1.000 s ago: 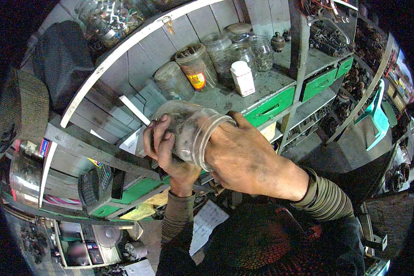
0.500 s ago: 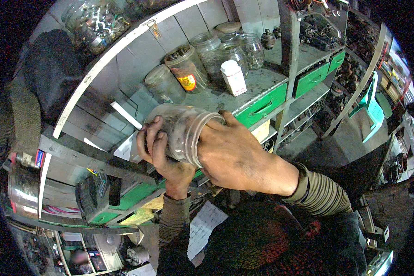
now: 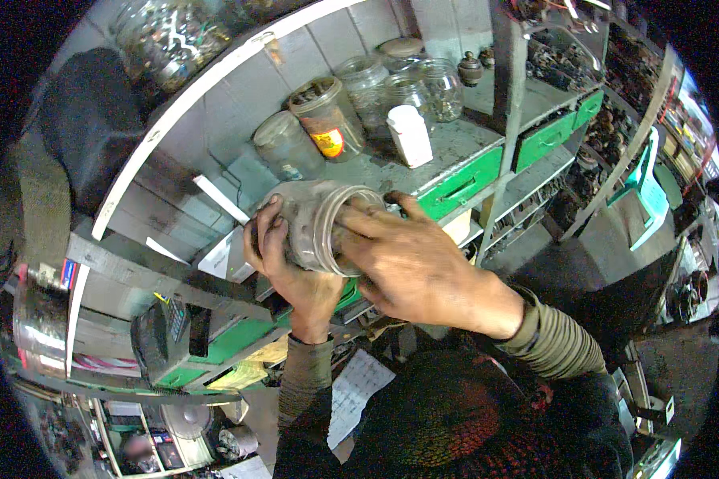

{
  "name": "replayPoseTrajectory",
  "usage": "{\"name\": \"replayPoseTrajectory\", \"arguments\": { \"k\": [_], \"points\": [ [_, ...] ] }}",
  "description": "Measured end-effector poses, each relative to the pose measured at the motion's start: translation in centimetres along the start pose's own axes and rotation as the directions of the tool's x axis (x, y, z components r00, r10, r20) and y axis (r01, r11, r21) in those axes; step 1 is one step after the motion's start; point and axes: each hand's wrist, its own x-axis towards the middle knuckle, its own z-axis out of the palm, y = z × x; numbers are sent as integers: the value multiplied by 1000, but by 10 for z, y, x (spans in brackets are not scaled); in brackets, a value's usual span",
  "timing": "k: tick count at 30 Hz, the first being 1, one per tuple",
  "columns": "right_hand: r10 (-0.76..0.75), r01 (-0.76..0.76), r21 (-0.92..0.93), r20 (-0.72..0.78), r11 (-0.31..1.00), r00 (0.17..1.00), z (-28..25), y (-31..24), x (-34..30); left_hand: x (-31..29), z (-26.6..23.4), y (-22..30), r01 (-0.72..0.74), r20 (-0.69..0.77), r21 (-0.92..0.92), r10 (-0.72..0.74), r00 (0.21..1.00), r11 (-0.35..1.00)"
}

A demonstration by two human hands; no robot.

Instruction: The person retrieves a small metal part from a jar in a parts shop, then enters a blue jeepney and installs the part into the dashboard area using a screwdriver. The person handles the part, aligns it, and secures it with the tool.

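Note:
A cloudy see-through jar [image 3: 302, 231] lies tilted on its side in front of me, its ridged mouth facing right. My left hand [image 3: 286, 267] holds it from below and the left, fingers curled round its wall. My right hand [image 3: 423, 267] reaches into the mouth with its fingers stretched out. One finger stays outside, spread apart along the rim. The fingertips inside are hard to see, and I cannot make out anything between them. Both hands have dark smudges. Behind the jar, a white plastic bottle [image 3: 410, 137] stands on the grey shelf [image 3: 367, 174].
Several jars stand at the back, one with a yellow-red label [image 3: 327, 142]. Below the shelf are green drawers [image 3: 463, 185]. A white curved edge [image 3: 176, 100] arches at the upper left, and a wooden post [image 3: 507, 76] rises right of the jars. A turquoise chair [image 3: 651, 195] stands far right.
My right hand has shifted a little, and more of its fingers now show at the jar's mouth. The jar has turned slightly, with my left hand still round it.

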Motion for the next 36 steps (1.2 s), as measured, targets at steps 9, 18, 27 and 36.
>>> {"name": "replayPoseTrajectory", "arguments": {
  "k": [9, 18, 27, 36],
  "points": [
    [377, -11, 763, -307, 646, 874, 10, -2, -15, -9, 15, -3, 75, -145, -158, -99, 984, 985],
    [625, 226, 967, -248, 117, 740, 33, 13, -25, -17, 14, 0, 69, -147, -153, -91, 985, 986],
    [581, 104, 981, -183, 166, 793, 37, 18, -33, -21, 12, -4, 31, -179, -232, -74, 981, 972],
    [528, 102, 954, -244, 284, 813, 25, 8, -33, -34, 11, -6, 165, -170, -284, -219, 961, 945]
  ]
}}
